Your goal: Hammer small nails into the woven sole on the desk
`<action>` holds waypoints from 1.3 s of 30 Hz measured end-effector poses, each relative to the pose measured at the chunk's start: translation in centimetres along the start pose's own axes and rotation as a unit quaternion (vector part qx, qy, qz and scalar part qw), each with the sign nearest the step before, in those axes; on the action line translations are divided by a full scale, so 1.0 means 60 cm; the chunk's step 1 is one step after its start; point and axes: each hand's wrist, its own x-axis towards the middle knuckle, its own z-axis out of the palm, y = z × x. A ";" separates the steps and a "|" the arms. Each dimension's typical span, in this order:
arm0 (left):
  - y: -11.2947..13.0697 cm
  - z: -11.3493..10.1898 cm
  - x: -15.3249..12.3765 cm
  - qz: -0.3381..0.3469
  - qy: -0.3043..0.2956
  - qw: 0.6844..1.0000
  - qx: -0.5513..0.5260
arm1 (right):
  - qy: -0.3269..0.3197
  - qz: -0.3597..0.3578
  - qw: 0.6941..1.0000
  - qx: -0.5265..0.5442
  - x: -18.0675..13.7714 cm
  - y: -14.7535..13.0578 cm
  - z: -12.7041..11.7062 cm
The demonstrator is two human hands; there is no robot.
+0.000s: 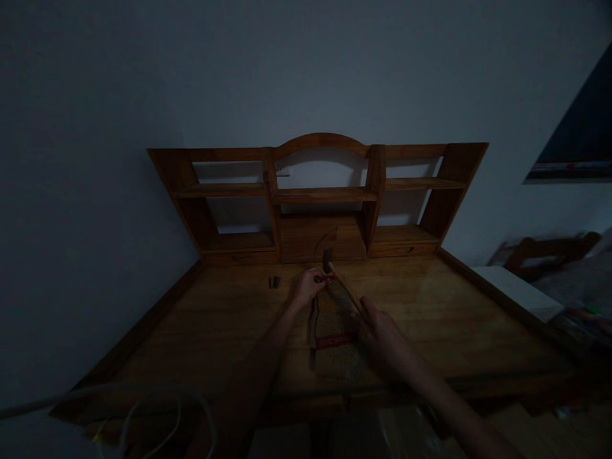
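Observation:
My right hand is wrapped around the wooden handle of a hammer. The hammer's dark head is up at the far end, just beyond my left fingertips. My left hand has its fingers pinched together at the far edge of a tan patterned cloth with a red band. Whatever is between those fingers is too small and dark to name. The cloth lies on the wooden desk, partly hidden under my right hand and the hammer. To the left of my left hand lie a few small dark pieces.
A wooden shelf unit stands along the desk's back edge against the wall. Raised wooden rims run along the desk's sides. Pale cables hang at the lower left. Right of the desk are a white surface and a wooden chair back.

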 end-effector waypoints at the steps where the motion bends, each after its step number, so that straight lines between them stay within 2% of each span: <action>1: 0.000 0.000 0.000 0.003 0.000 1.000 -0.005 | 0.006 0.000 1.000 0.000 0.001 -0.002 -0.002; 4: -0.005 0.002 0.000 0.013 0.003 1.000 -0.020 | 0.016 0.003 1.000 -0.005 0.005 -0.007 -0.006; 10: -0.015 0.006 0.003 0.013 -0.002 1.000 -0.021 | -0.011 0.007 1.000 0.000 0.006 -0.004 -0.007; 18: -0.001 -0.001 -0.001 -0.004 -0.006 1.000 -0.017 | 0.039 -0.008 0.999 0.020 0.015 0.002 -0.010; 28: 0.010 -0.007 -0.006 0.010 0.010 1.000 0.022 | 0.097 -0.001 0.995 -0.004 0.024 0.028 -0.040; 35: 0.026 -0.012 -0.007 0.070 0.035 0.997 0.011 | 0.075 0.007 0.997 -0.004 0.010 0.022 -0.052; 39: 0.021 -0.006 -0.004 0.066 0.063 0.996 -0.006 | 0.054 -0.005 0.999 0.003 0.008 0.017 -0.044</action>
